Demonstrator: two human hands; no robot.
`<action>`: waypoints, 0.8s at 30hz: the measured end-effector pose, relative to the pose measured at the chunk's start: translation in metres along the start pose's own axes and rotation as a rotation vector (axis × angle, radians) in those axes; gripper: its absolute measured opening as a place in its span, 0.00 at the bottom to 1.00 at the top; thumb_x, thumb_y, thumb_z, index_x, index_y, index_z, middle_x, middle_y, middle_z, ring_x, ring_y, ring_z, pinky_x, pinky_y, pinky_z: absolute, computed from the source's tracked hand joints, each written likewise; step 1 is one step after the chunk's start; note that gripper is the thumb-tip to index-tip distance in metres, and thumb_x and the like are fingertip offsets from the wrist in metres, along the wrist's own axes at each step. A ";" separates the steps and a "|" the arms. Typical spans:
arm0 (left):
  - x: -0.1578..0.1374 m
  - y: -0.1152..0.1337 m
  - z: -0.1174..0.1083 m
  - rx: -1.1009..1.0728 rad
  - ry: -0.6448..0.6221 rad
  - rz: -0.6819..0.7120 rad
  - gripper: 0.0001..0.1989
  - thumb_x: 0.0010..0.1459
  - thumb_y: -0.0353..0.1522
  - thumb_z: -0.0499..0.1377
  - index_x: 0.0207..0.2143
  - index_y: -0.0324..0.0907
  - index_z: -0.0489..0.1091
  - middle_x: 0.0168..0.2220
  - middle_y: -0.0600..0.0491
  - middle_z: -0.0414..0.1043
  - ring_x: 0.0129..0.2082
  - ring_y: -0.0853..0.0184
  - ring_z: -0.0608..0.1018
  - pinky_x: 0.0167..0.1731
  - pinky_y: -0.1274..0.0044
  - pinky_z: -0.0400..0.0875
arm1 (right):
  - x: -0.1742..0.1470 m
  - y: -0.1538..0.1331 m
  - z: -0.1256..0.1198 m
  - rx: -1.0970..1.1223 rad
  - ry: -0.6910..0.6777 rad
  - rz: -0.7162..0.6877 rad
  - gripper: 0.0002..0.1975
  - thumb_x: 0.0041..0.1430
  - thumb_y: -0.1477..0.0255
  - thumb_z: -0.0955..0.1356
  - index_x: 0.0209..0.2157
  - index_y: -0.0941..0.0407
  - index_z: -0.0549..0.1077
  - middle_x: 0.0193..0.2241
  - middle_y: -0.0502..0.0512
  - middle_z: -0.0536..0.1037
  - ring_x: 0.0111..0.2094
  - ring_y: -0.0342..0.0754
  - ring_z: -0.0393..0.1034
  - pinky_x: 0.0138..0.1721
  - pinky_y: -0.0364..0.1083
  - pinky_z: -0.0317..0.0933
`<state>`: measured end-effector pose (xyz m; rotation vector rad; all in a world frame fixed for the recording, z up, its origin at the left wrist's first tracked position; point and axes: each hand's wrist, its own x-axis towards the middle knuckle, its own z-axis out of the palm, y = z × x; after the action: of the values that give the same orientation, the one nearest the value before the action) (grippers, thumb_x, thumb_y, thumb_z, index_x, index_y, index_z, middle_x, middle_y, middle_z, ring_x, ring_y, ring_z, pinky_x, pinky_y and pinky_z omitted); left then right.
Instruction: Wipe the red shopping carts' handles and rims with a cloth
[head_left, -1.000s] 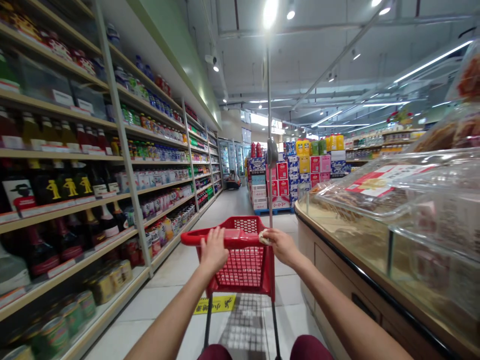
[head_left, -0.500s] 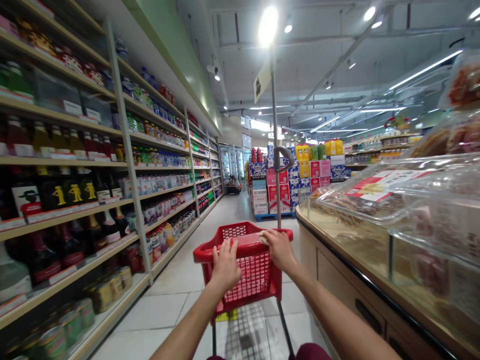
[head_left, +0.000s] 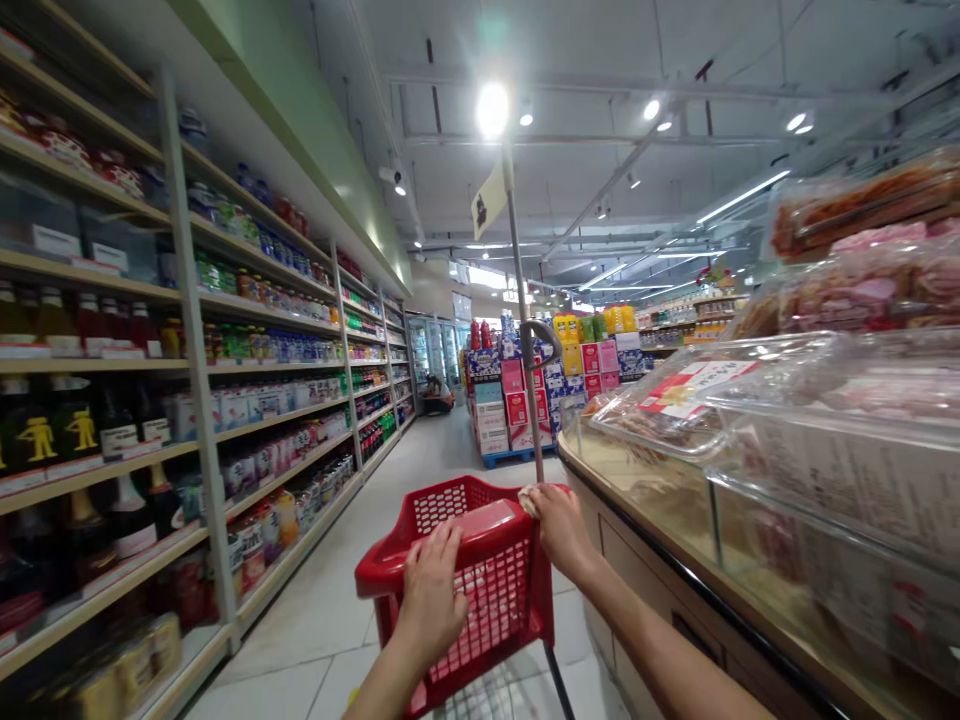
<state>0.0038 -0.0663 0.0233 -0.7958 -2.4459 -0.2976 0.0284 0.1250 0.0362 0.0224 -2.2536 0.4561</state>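
A red shopping cart with a mesh basket stands in front of me. My left hand lies on its near handle bar, fingers stretched out over the top and the thumb lower down. At the bar's right end my right hand is closed on a crumpled whitish cloth, pressed against the red plastic. A grey pole with a looped grip and a small flag rises from behind the right hand; its lower end is hidden.
Shelves of bottles and cans line the left side. On the right, a display counter carries clear plastic food trays. Stacked drink cartons stand ahead on a blue pallet. A person is low down farther along the aisle.
The view has shifted right and forward, so the shelves slide left and the counter trays fill more of the right side. The cart looks turned slightly; both hands remain on it.
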 end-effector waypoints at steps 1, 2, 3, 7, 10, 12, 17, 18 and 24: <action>-0.001 0.000 -0.002 0.002 0.005 0.008 0.35 0.37 0.23 0.49 0.54 0.37 0.55 0.58 0.45 0.54 0.58 0.62 0.55 0.54 0.64 0.48 | 0.000 -0.006 -0.001 0.010 -0.027 0.003 0.17 0.55 0.81 0.57 0.41 0.54 0.70 0.43 0.56 0.72 0.45 0.49 0.63 0.46 0.48 0.50; -0.002 0.000 -0.003 0.001 0.010 0.014 0.35 0.37 0.23 0.49 0.54 0.37 0.55 0.57 0.45 0.54 0.58 0.61 0.55 0.54 0.64 0.49 | -0.002 -0.014 -0.001 0.025 -0.050 -0.035 0.17 0.54 0.81 0.57 0.42 0.54 0.70 0.44 0.56 0.71 0.46 0.49 0.62 0.47 0.48 0.50; -0.004 -0.001 -0.004 -0.004 0.015 0.020 0.35 0.38 0.23 0.49 0.54 0.37 0.55 0.57 0.45 0.54 0.57 0.61 0.56 0.54 0.64 0.49 | -0.004 -0.022 0.000 0.041 -0.067 -0.101 0.18 0.54 0.81 0.58 0.44 0.54 0.69 0.46 0.56 0.70 0.48 0.49 0.60 0.49 0.48 0.48; -0.012 -0.002 -0.009 -0.032 0.048 0.046 0.35 0.37 0.22 0.49 0.54 0.38 0.55 0.57 0.46 0.55 0.57 0.61 0.57 0.54 0.64 0.50 | -0.009 -0.030 -0.001 0.053 -0.075 -0.240 0.19 0.55 0.80 0.58 0.47 0.52 0.67 0.49 0.54 0.67 0.52 0.49 0.56 0.52 0.51 0.44; -0.019 -0.002 -0.012 -0.055 0.082 0.064 0.35 0.37 0.23 0.49 0.53 0.38 0.57 0.56 0.46 0.56 0.56 0.61 0.58 0.53 0.64 0.51 | -0.006 -0.009 -0.012 0.012 -0.005 -0.057 0.17 0.56 0.79 0.57 0.43 0.54 0.69 0.45 0.57 0.70 0.47 0.51 0.61 0.47 0.51 0.51; -0.022 0.000 -0.014 -0.074 0.089 0.062 0.34 0.38 0.23 0.49 0.53 0.38 0.57 0.56 0.46 0.56 0.56 0.61 0.58 0.54 0.63 0.50 | -0.006 -0.006 -0.013 0.020 0.024 0.007 0.18 0.55 0.81 0.56 0.42 0.56 0.70 0.43 0.59 0.71 0.44 0.51 0.63 0.45 0.50 0.53; -0.025 0.002 -0.017 -0.098 0.093 0.063 0.34 0.38 0.23 0.49 0.53 0.37 0.57 0.56 0.45 0.57 0.56 0.61 0.58 0.54 0.62 0.50 | -0.017 -0.052 0.003 0.117 0.003 -0.210 0.22 0.51 0.83 0.57 0.45 0.53 0.68 0.48 0.56 0.69 0.50 0.50 0.59 0.50 0.51 0.51; -0.025 0.001 -0.017 -0.098 0.096 0.067 0.34 0.37 0.23 0.49 0.53 0.37 0.57 0.56 0.45 0.57 0.56 0.61 0.58 0.54 0.62 0.51 | -0.018 -0.057 0.004 0.123 -0.017 -0.246 0.22 0.51 0.83 0.57 0.46 0.53 0.68 0.48 0.55 0.68 0.51 0.50 0.58 0.51 0.52 0.50; -0.028 -0.006 -0.022 -0.184 0.095 0.032 0.32 0.39 0.23 0.49 0.51 0.38 0.59 0.55 0.46 0.59 0.56 0.61 0.60 0.54 0.61 0.51 | -0.006 -0.035 -0.003 0.103 -0.032 0.023 0.22 0.49 0.82 0.58 0.45 0.57 0.69 0.47 0.60 0.70 0.49 0.52 0.62 0.50 0.52 0.53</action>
<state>0.0285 -0.0922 0.0251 -0.8759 -2.3384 -0.5423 0.0403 0.0932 0.0452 0.0579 -2.2618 0.5880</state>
